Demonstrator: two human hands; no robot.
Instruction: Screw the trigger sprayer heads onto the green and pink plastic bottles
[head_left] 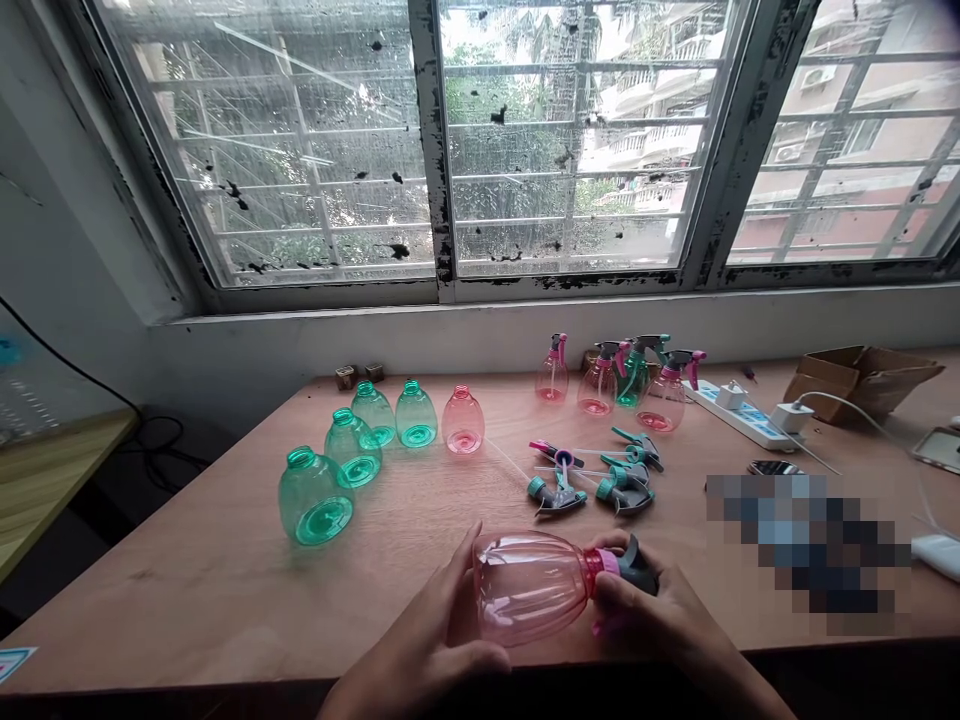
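A clear pink spray bottle [531, 590] lies sideways between my two hands at the front edge of the table. My left hand [442, 620] wraps round its base end, thumb below and fingers behind. At the neck, my right hand [645, 600] grips the pink collar of the dark trigger spray head [637, 568]. The head sits on the bottle's mouth; whether it is fully tightened I cannot tell. Beyond the hands lie several loose spray heads [556, 495] with grey bodies and green or pink parts, some with thin tubes showing.
Several open green bottles [315, 500] and one open pink bottle [463, 420] stand at the left and middle. Bottles with spray heads [662, 395] stand at the back right, beside a white power strip [746, 415] and a cardboard box [855, 380]. A blurred patch [810, 545] covers the right side.
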